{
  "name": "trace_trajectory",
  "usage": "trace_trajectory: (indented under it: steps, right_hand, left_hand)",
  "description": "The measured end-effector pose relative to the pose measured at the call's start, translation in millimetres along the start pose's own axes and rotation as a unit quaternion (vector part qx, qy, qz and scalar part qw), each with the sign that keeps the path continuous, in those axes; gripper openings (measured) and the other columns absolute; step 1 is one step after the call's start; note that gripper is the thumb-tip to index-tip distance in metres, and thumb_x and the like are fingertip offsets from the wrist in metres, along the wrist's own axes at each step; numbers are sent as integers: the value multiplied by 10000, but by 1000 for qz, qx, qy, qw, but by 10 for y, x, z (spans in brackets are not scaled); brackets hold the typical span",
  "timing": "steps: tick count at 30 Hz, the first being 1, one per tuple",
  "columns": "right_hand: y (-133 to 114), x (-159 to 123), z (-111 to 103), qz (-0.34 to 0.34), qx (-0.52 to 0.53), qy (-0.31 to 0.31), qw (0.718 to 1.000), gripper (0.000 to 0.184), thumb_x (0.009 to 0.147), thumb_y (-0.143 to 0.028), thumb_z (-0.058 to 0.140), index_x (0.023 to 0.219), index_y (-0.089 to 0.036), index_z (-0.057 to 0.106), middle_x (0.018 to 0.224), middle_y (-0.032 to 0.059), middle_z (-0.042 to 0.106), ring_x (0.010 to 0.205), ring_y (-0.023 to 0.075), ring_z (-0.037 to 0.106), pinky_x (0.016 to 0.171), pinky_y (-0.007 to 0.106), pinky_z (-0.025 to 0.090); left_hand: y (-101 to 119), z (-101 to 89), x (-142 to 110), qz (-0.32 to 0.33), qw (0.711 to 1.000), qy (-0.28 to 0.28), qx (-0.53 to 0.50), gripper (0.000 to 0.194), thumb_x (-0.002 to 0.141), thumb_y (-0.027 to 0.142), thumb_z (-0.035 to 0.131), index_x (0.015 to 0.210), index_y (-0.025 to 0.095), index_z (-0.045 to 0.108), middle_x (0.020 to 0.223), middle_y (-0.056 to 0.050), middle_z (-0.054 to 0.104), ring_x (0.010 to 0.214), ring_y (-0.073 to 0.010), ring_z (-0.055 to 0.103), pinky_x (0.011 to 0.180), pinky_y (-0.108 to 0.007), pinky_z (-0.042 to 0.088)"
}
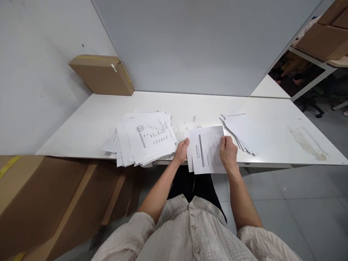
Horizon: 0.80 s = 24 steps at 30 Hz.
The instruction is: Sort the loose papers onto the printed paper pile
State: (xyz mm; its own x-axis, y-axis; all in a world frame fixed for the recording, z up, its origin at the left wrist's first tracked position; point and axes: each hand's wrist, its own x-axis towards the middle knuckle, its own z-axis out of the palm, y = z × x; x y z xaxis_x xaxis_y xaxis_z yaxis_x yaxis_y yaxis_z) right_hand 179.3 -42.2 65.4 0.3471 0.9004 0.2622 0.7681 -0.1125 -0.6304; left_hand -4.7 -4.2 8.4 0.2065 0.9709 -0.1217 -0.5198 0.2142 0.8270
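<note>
so both hands are at the near edge of a white table (272,123), on some paperwork. the right hand (228,150) is closed on the right edge of the printed sheets (208,152), thumb on top and the other fingers curled in. the left hand (181,150) is curled up narrow, thumb right against the left edge of those same sheets, and honestly i can't tell if it's actually pinching them or just touching.

the sheets themselves are between the two hands, lower edge hanging out past the table's front. the print runs sideways, there's a dark bar down the page, and a second sheet pokes out underneath on the left.

just left of the left hand there's a big messy paper pile (148,136), fanned out, with a round stamp-looking mark on the top page and some corners over the table edge. on the other side, just beyond the right hand, a smaller fanned stack (239,127) lies on the table, top page mostly blank. far right there's a dull smear (310,143) on the tabletop.

a flat cardboard box (103,76) stands at the back left against a grey panel (195,47), and more brown cartons (40,203) sit below the table's left side.
</note>
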Motion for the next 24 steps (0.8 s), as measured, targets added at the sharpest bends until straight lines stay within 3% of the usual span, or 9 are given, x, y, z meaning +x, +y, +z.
trace_trajectory:
  steps: [8, 11, 13, 15, 18, 20, 24]
  right_hand:
    - [-111, -41, 148, 2, 36, -32, 999, 353, 928, -449, 261, 854, -207, 507, 611, 20, 517, 525, 166, 445, 513, 289, 322]
    - [-74, -50, 128, 14, 54, -9, 998, 396, 900, -505, 342, 1016, -180, 537, 867, 103, 621, 743, 214, 554, 630, 336, 414]
    - [-13, -37, 77, 29, 108, -4, 994, 492, 839, -533, 475, 1180, -180, 494, 1147, 153, 586, 975, 254, 556, 743, 375, 450]
    - [44, -8, 3, 50, 208, -58, 975, 571, 778, -528, 576, 1231, -194, 476, 1237, 150, 559, 1067, 263, 545, 802, 393, 468]
    - [45, 49, -130, 51, 359, -146, 920, 420, 771, -485, 604, 1085, -209, 560, 1083, 98, 653, 998, 241, 602, 820, 397, 489]
    - [-17, 78, -214, 28, 406, -120, 905, 327, 777, -447, 609, 1011, -220, 579, 1033, 71, 672, 982, 228, 614, 839, 393, 487]
    - [-114, 71, -250, -2, 395, -25, 918, 292, 769, -428, 614, 982, -232, 575, 1047, 65, 667, 999, 224, 607, 865, 392, 479]
  left_hand:
    - [-65, -65, 20, 16, 997, 29, 76, 528, 705, 633, 621, 884, 138, 661, 737, -45, 692, 797, -224, 650, 742, -337, 506]
    - [-45, -55, -13, 22, 993, 49, 101, 513, 695, 646, 619, 830, 153, 651, 687, -32, 663, 781, -221, 631, 722, -331, 497]
    - [8, -17, -50, 37, 990, 43, 126, 508, 716, 654, 590, 807, 157, 646, 669, -30, 647, 765, -215, 619, 709, -325, 490]
    - [114, 57, -96, 61, 985, 22, 157, 503, 744, 651, 557, 802, 160, 646, 655, -29, 632, 745, -207, 606, 696, -315, 481]
    - [365, 220, -166, 111, 972, -24, 204, 477, 774, 626, 540, 823, 167, 658, 631, -23, 608, 713, -191, 586, 690, -299, 465]
    - [539, 326, -206, 152, 959, -43, 234, 459, 792, 606, 531, 869, 175, 667, 617, -15, 591, 689, -178, 573, 687, -290, 454]
    - [661, 400, -254, 203, 948, -59, 239, 428, 776, 559, 588, 966, 185, 673, 757, -36, 650, 799, -199, 594, 753, -294, 452]
